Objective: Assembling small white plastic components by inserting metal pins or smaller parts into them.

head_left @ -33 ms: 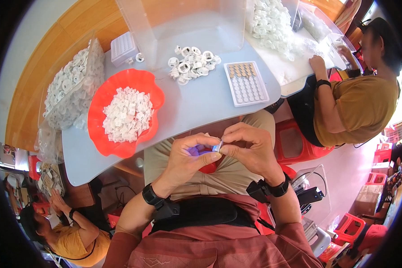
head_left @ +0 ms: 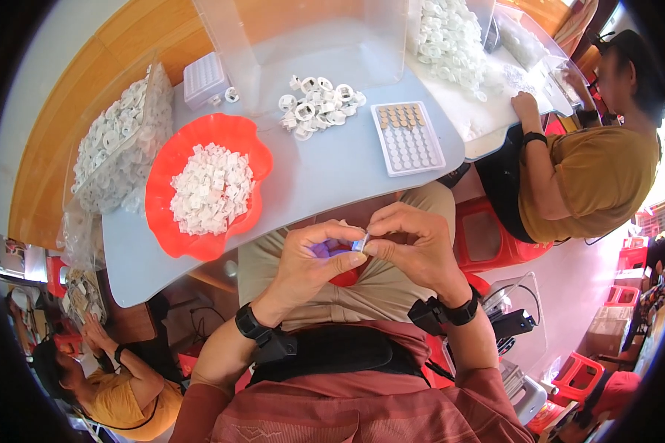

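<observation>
Bare left hand (head_left: 303, 257) and right hand (head_left: 421, 249): fingertip grip of both closed on tiny bluish-lit piece (head_left: 359, 244), above lap, presumably for fine control. Red scalloped plastic bowl (head_left: 162, 166) of small white pieces near front edge of pale-blue counter (head_left: 318, 177), likely for easy reach. White rectangular tray (head_left: 418, 170) rightward; wide gap between.

- One left hand (head_left: 308, 255), one right hand (head_left: 421, 247): two, bare
- One small part (head_left: 359, 245) between their fingertips
- One red scalloped bowl (head_left: 159, 188)
- White pieces (head_left: 210, 190) in the bowl, too many to count
- One white tray (head_left: 415, 169)
- One heap of white rings (head_left: 321, 111), overlapping past counting
- Two co-workers (head_left: 595, 177) (head_left: 137, 391)
</observation>
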The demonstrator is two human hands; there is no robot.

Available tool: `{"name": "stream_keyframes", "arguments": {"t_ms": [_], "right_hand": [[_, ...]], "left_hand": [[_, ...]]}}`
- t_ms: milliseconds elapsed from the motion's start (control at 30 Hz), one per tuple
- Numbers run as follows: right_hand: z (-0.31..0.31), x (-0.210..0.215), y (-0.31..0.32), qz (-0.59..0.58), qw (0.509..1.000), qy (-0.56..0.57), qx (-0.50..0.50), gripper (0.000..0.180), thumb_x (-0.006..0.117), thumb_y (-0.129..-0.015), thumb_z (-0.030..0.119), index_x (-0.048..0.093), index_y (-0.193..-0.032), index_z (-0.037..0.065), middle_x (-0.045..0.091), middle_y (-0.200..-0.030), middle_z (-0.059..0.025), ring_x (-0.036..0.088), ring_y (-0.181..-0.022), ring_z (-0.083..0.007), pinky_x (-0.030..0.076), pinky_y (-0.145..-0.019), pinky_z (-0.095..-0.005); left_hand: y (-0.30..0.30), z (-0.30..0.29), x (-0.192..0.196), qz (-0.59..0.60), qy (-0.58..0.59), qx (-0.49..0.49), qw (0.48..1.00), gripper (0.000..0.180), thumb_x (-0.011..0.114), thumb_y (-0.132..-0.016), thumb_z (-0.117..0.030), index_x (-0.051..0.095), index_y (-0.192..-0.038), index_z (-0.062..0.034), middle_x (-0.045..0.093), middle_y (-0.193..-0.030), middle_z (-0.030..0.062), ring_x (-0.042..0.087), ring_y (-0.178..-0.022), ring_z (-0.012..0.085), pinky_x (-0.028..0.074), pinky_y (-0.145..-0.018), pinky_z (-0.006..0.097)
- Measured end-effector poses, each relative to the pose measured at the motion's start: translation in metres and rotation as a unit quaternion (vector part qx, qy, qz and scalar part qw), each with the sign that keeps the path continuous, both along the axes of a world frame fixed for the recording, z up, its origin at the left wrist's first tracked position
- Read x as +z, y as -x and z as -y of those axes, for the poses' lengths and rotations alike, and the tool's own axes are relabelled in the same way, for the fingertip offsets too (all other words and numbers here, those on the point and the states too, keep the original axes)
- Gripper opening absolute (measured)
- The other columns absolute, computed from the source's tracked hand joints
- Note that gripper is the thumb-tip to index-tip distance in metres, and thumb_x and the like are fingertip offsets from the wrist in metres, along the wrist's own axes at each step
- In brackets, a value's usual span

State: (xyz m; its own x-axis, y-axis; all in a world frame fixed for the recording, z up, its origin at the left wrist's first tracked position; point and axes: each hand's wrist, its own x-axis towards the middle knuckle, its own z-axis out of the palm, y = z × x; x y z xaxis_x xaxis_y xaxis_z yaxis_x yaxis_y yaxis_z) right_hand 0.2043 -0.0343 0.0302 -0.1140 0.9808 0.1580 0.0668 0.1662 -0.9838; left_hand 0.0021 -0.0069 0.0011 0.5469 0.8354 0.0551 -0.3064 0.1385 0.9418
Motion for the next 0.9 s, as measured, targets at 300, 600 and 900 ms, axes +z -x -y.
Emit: {"name": "stream_keyframes", "arguments": {"t_ms": [300,600,900], "right_hand": [[-0.008,0.003,-0.003,-0.03,0.997,0.042,0.058,0.014,0.077,-0.081,0.0,0.067,-0.091,0.001,0.061,-0.094,-0.0019,0.059,-0.084,-0.0078,0.05,-0.072,-0.0232],[-0.014,0.007,0.004,-0.051,0.99,0.079,0.106,0.013,0.076,-0.082,0.0,0.064,-0.088,0.001,0.062,-0.091,-0.0017,0.061,-0.082,-0.0077,0.051,-0.072,-0.0231],[-0.027,0.042,0.019,0.051,0.992,0.06,0.102,0.01,0.073,-0.086,0.003,0.065,-0.09,0.0,0.066,-0.086,-0.0023,0.063,-0.077,-0.0078,0.051,-0.067,-0.0233]], "left_hand": [[0.001,-0.006,0.0,0.049,-0.003,-0.044,0.998,0.024,0.069,-0.088,0.003,0.066,-0.112,0.0026,0.064,-0.104,0.0056,0.062,-0.097,0.0122,0.052,-0.086,0.026],[0.01,-0.004,0.005,0.053,0.038,-0.04,0.997,0.023,0.069,-0.089,0.002,0.064,-0.111,0.002,0.065,-0.103,0.0054,0.062,-0.094,0.0105,0.053,-0.082,0.025],[0.031,-0.002,-0.007,0.056,0.101,-0.001,0.993,0.022,0.069,-0.088,0.001,0.063,-0.11,0.0014,0.066,-0.104,0.0088,0.065,-0.095,0.0149,0.056,-0.085,0.03]]}}
